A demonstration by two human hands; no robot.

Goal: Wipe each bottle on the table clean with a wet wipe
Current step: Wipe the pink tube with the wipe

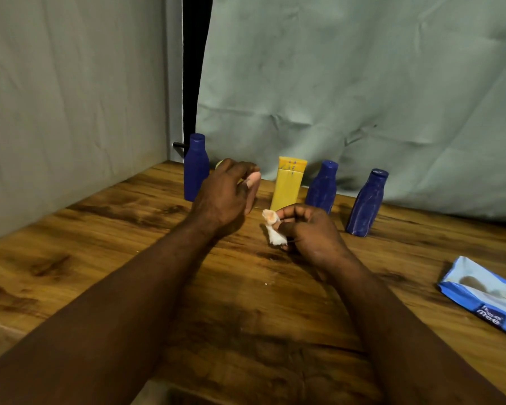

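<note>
Gripping a pale pinkish bottle [253, 179] (mostly hidden by the fingers) in the left hand [225, 197]. Pinching a crumpled wet wipe [270, 226] in the right hand [307, 226], near but apart. Standing behind on the table [100, 258]: left blue bottle [196, 168], yellow tube [288, 182], middle blue bottle [323, 187], right blue bottle [365, 203]. Lying far right: wipe pack [485, 293].

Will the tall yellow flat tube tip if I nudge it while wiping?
Probably: the yellow flat plastic tube stands upright, tall for its width, so a sideways push likely topples it. Its flat body should not roll, and may dent if squeezed.
</note>
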